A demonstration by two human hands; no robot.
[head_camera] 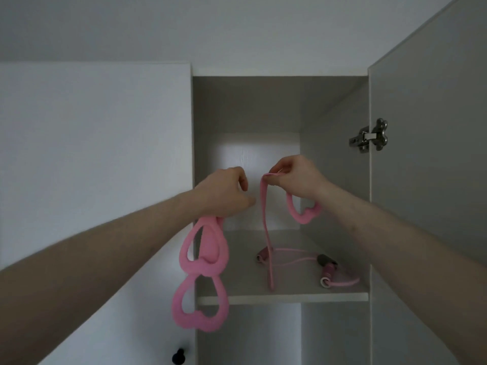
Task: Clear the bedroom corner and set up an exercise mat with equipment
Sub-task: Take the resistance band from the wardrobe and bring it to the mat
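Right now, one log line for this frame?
left hand: grips pink heart-loop band | right hand: pinches pink strap | jump rope: on cupboard shelf | door: open

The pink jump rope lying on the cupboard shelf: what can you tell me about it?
The jump rope lies loosely coiled on the shelf of the open cupboard: a thin pale pink cord and two pink handles with darker grips, one at the back left, one near the front right. Neither hand touches it. A pink band hangs in front of it.

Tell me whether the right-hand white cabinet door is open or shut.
Open. The white cabinet door stands swung outward, its metal hinge exposed, and the shelf inside shows.
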